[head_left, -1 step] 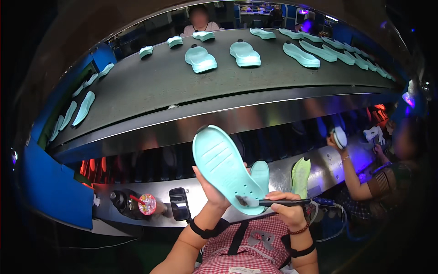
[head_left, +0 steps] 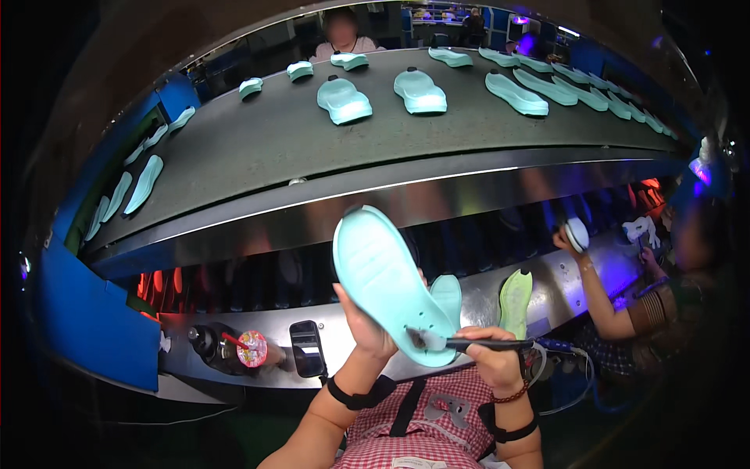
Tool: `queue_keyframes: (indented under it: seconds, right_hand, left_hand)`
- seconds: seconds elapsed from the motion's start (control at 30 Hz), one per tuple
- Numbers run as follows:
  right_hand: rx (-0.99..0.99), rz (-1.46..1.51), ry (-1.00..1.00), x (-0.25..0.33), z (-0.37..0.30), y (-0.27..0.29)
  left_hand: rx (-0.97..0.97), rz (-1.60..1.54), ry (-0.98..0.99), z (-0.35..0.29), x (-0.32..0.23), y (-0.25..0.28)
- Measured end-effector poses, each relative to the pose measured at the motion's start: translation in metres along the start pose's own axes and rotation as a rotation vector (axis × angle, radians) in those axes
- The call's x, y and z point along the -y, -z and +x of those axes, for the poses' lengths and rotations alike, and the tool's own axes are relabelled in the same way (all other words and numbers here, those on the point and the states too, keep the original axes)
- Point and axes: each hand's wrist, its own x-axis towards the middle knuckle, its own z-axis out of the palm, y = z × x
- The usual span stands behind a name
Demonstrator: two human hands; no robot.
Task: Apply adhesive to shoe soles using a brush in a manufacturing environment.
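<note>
My left hand (head_left: 366, 332) grips a light turquoise shoe sole (head_left: 381, 270) by its left edge and underside, above the metal ledge. The sole is tilted, its black-tipped end pointing away and its grooved, holed face up. In my right hand (head_left: 496, 363) is a black-handled brush (head_left: 492, 344), pinched between fingers and thumb. Its dark bristles touch the sole's near end, beside the small holes. Partly hidden behind the held sole, a smaller-looking turquoise sole (head_left: 446, 295) sits on the ledge. A yellow-green sole (head_left: 515, 301) lies to its right.
A dark conveyor belt (head_left: 258, 148) beyond the ledge carries several turquoise soles. On the ledge's left are a black bottle (head_left: 207, 344), a lidded cup with red straw (head_left: 253, 349) and a phone (head_left: 307, 348). At right, a co-worker's hand (head_left: 566, 238) holds a pale sole.
The held sole has tipped slightly, its far end moving up and right, and its face looks brighter. The brush has shifted a little over it. The co-worker's hand has moved slightly left.
</note>
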Motion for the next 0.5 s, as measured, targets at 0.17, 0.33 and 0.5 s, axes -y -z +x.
queue_keyframes:
  seconds: [0.17, 0.33, 0.5]
  right_hand:
    - [-0.073, 0.223, -0.038, 0.006, 0.007, -0.025]
    - [0.220, -0.399, 0.009, 0.044, 0.008, -0.020]
    - [0.413, -0.765, 0.189, 0.048, 0.008, -0.029]
  left_hand:
    - [-0.022, 0.085, 0.030, -0.024, 0.032, -0.001]
    - [0.135, 0.227, 0.178, -0.007, 0.001, 0.037]
    - [0.011, 0.083, 0.395, -0.007, -0.008, 0.031]
